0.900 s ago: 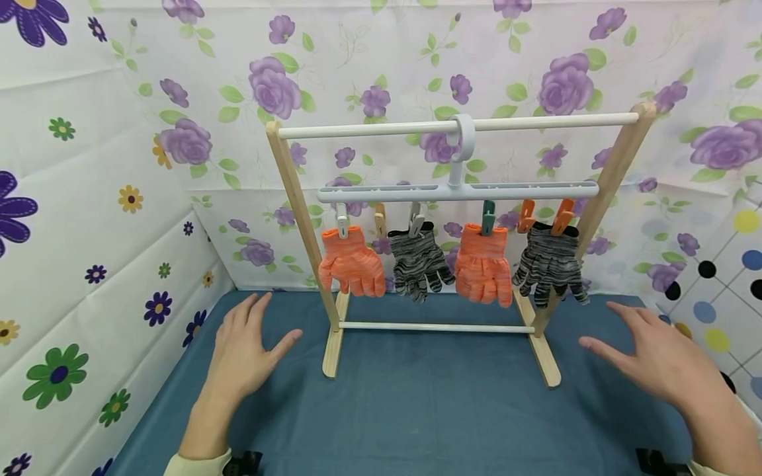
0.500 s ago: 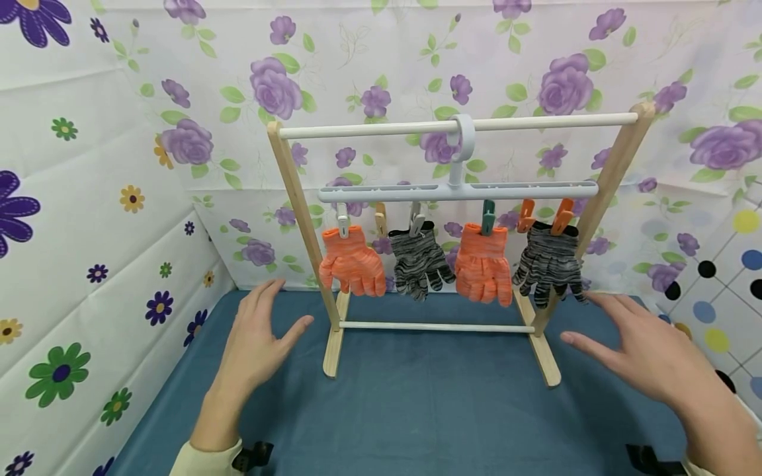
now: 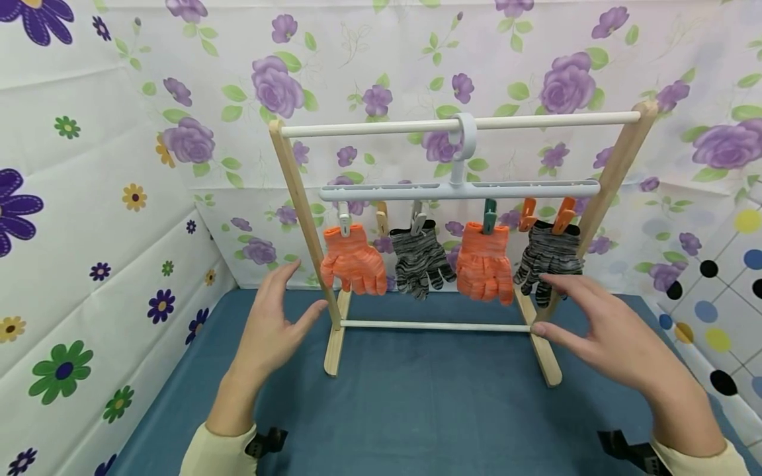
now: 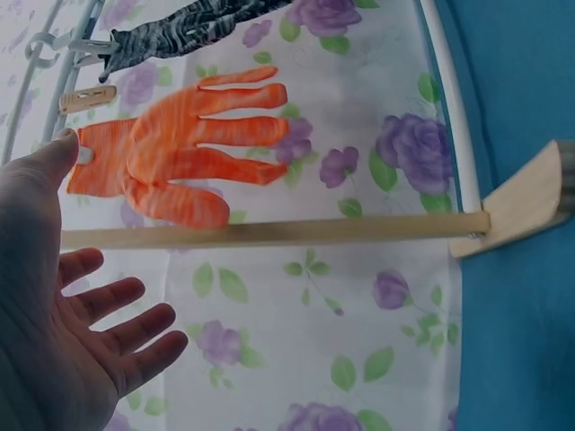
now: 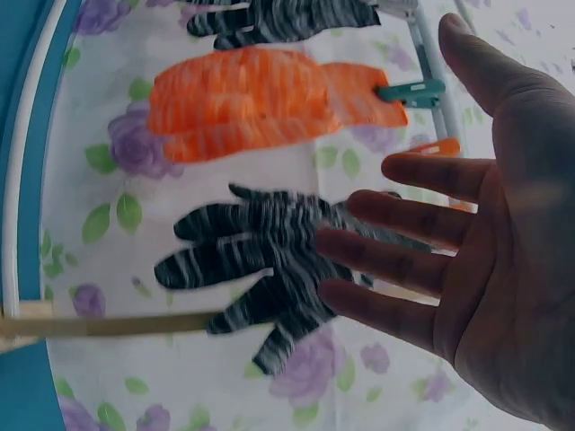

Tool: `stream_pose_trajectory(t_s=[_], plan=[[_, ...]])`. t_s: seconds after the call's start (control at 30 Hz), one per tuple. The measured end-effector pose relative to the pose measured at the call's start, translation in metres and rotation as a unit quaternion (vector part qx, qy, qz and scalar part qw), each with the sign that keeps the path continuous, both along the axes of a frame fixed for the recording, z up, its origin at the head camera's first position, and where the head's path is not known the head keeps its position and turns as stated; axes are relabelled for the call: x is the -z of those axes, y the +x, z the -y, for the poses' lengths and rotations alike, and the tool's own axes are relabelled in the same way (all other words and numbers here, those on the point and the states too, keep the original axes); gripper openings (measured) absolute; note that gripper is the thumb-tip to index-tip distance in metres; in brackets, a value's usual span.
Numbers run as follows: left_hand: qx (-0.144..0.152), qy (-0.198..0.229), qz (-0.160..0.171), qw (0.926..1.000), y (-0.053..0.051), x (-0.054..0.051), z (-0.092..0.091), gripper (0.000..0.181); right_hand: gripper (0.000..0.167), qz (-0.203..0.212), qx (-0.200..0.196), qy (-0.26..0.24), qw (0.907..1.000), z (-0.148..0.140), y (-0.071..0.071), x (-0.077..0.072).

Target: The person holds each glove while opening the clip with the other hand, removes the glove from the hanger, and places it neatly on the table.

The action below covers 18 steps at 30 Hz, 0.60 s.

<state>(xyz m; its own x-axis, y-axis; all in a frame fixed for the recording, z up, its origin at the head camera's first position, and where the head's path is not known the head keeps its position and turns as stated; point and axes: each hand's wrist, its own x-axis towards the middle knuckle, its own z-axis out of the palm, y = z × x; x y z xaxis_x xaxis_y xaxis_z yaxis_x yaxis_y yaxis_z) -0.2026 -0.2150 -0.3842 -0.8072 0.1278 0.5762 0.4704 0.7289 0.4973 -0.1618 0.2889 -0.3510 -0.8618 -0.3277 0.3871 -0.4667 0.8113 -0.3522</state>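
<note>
A grey-white hanger [image 3: 393, 192] hangs by its hook from the rack's top rod [image 3: 548, 121]. Clipped under it are an orange glove [image 3: 354, 261], a grey striped glove [image 3: 420, 261], another orange glove [image 3: 484, 264] and another striped glove [image 3: 550, 251]. My left hand [image 3: 268, 330], fingers spread and holding nothing, is left of the rack, nearest the left orange glove [image 4: 180, 153]. My right hand [image 3: 613, 337] is in front of the rack's right foot, its fingertips overlapping the right striped glove's lower edge in the head view; the right wrist view shows its fingers [image 5: 404, 260] extended and empty.
A tan clothespin [image 3: 381, 219] and an orange clothespin [image 3: 526, 215] hang without gloves. The wooden rack's feet [image 3: 335, 350] stand on the blue cloth [image 3: 417, 410], with a low rod [image 3: 434, 326] between them. Floral cloth [image 3: 226, 53] covers the wall behind.
Both hands have moved inward and slightly up toward the rack, the right one farther. The gloves, hanger and rack have stayed in place.
</note>
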Motion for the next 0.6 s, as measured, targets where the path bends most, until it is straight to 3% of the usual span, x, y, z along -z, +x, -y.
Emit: stream_pose_trajectory(t_s=[0.27, 0.6], plan=[[0.043, 0.046, -0.024, 0.9977, -0.006, -0.011, -0.010, 0.079, 0.077, -0.014, -0.062, -0.048, 0.9968, 0.025, -0.008, -0.007], [0.064, 0.088, -0.017, 0.9940, -0.012, -0.019, -0.019, 0.073, 0.074, -0.004, -0.136, -0.091, 0.9865, 0.058, -0.024, -0.015]])
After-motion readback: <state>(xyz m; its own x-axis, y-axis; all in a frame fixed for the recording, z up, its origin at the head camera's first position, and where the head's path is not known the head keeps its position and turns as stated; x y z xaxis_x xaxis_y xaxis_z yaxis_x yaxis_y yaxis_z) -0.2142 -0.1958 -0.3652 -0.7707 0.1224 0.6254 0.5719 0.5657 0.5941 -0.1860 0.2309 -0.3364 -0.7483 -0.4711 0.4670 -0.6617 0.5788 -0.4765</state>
